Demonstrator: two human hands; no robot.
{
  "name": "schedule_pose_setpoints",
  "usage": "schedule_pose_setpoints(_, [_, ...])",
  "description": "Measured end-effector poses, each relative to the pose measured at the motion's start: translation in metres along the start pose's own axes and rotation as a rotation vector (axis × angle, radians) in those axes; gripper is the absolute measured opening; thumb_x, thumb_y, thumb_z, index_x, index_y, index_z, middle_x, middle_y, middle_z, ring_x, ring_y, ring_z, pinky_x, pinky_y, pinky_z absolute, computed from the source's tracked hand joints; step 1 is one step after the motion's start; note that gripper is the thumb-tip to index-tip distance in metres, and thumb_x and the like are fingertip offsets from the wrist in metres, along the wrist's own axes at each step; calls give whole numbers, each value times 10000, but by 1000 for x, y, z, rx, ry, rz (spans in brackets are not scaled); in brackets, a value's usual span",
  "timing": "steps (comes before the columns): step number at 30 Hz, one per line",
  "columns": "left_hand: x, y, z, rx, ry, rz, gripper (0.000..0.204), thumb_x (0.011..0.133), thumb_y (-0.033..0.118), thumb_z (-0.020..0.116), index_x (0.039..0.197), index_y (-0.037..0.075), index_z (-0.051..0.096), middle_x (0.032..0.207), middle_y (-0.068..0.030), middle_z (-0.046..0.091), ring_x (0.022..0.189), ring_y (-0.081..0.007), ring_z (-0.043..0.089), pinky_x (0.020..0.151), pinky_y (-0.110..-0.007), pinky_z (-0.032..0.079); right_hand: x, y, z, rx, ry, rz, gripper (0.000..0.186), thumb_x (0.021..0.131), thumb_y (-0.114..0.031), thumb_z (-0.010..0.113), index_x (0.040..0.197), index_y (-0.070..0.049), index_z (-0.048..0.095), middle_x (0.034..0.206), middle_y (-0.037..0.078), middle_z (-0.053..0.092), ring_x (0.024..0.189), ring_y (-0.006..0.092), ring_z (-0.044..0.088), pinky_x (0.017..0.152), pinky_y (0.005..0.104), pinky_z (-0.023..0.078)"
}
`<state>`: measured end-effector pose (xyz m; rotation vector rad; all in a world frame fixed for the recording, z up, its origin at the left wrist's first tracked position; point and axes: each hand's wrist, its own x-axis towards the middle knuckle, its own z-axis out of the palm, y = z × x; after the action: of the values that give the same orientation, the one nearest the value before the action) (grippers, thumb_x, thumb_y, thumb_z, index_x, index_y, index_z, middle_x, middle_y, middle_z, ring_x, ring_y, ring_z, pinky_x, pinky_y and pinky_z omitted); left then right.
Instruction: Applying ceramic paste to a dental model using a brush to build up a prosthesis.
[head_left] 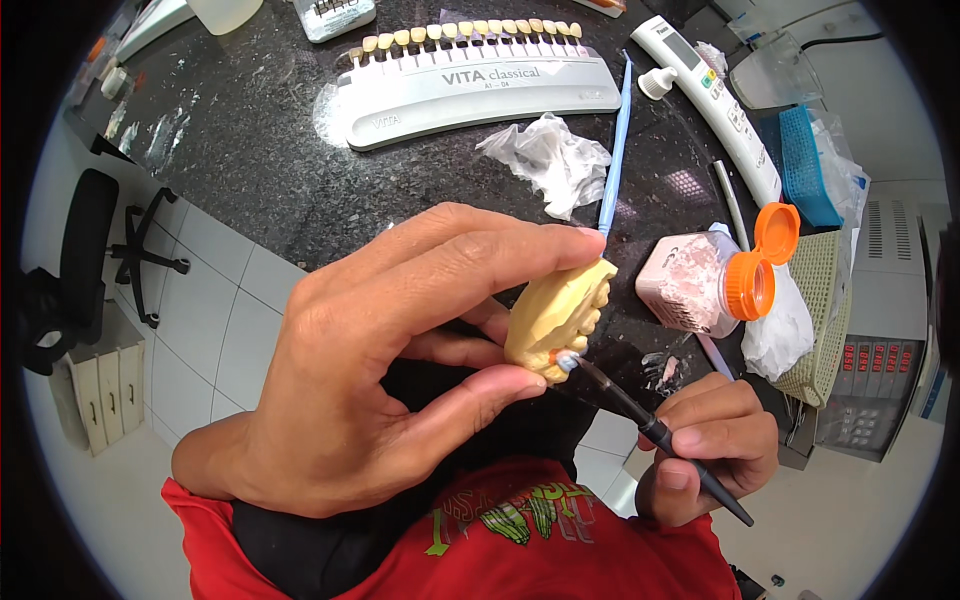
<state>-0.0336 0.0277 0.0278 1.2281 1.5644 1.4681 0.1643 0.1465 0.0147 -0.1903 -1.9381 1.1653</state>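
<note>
My left hand (360, 370) grips a pale yellow dental cast (550, 310) between thumb and fingers, with its row of teeth turned to the right. Near the cast's lower end, one spot is orange and carries pale blue-white material (566, 360). My right hand (715, 445) holds a slim black brush (650, 425) pen-fashion, its tip at or very near that pale spot. A jar of pink powder (680, 285) with an open orange flip lid lies tipped on the counter just right of the cast.
The dark counter (240, 170) carries a tooth shade guide (480, 100), crumpled tissue (545, 160), a light-blue handled tool (615, 150), a white remote (720, 110) and a blue basket (810, 170). An appliance (865, 390) stands at right. A black chair (85, 230) and drawers (100, 390) are left.
</note>
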Motion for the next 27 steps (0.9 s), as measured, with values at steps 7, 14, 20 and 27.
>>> schedule_pose_setpoints(7, [-1,0,1,0,3,3,575,685,-75,725,1236,3,578,1169,-127,568,887,-130,617,733,-225,563,-5,-4,-16,174,-14,-1,222,754,-30,721,948,30,631,825,173,609,630,208,626,554,249,525])
schedule_pose_setpoints(14, [10,2,-5,88,-30,40,558,659,-41,721,1201,-37,586,1157,-135,595,841,-130,627,688,-207,553,-8,-5,-12,-29,40,275,221,668,67,699,875,67,621,701,148,642,594,155,616,537,219,498])
schedule_pose_setpoints(20, [19,3,-9,150,-118,118,565,658,64,756,1176,-79,582,1144,-151,599,797,-120,631,648,-195,552,-6,-3,-8,-108,11,259,176,638,87,701,785,50,610,662,147,641,525,139,606,476,208,485])
schedule_pose_setpoints(27, [11,10,-5,169,-49,-95,564,671,73,767,1179,-82,578,1153,-155,596,785,-117,630,643,-195,553,-9,-5,-10,-111,8,257,183,632,82,711,787,53,618,652,138,641,540,153,621,487,216,498])
